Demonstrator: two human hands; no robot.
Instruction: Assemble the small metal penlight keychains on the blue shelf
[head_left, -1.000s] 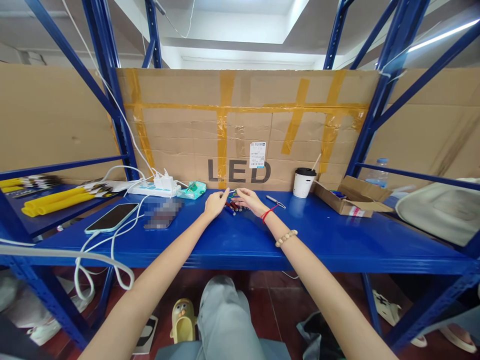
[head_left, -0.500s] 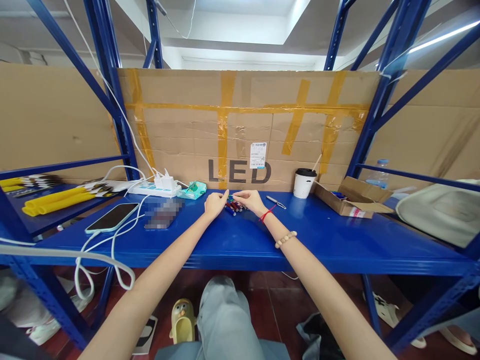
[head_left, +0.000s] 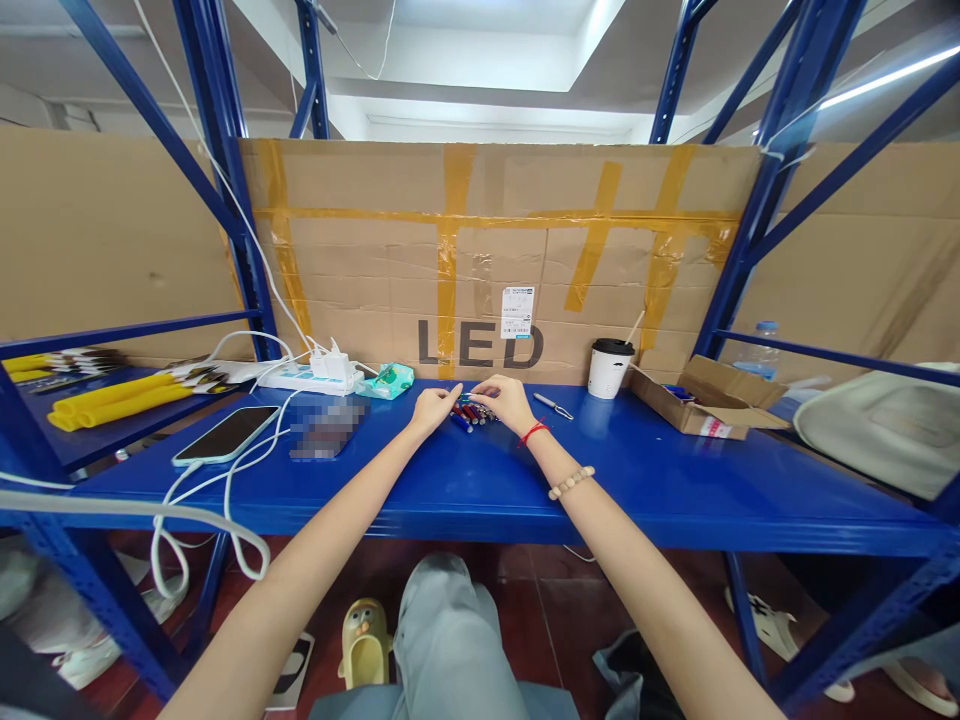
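Near the back of the blue shelf, my left hand (head_left: 433, 409) is closed, thumb pointing to the right; whatever it grips is hidden or too small to name. Facing it, my right hand (head_left: 504, 400) has its fingers bent together in a pinch, with a red string and a beaded bracelet on the wrist. A small green-blue bit shows between the fingertips of both hands. Just below and behind them lies a bunch of thin pen-like sticks (head_left: 468, 416) in dark red, blue and other colours, partly covered by my right hand. To the right rests a small metal-tipped tool (head_left: 553, 405).
A white cup with black lid (head_left: 609, 368) and an open cardboard box (head_left: 716, 400) stand at right. On the left are a phone (head_left: 225, 436), white cables, a power strip (head_left: 304, 376), a green packet (head_left: 390, 380) and yellow bundles (head_left: 112, 398). Cardboard (head_left: 360, 270) walls off the back.
My right hand has lifted very slightly and its fingers have shifted a little. My left hand stays almost where it was; the view has moved slightly.
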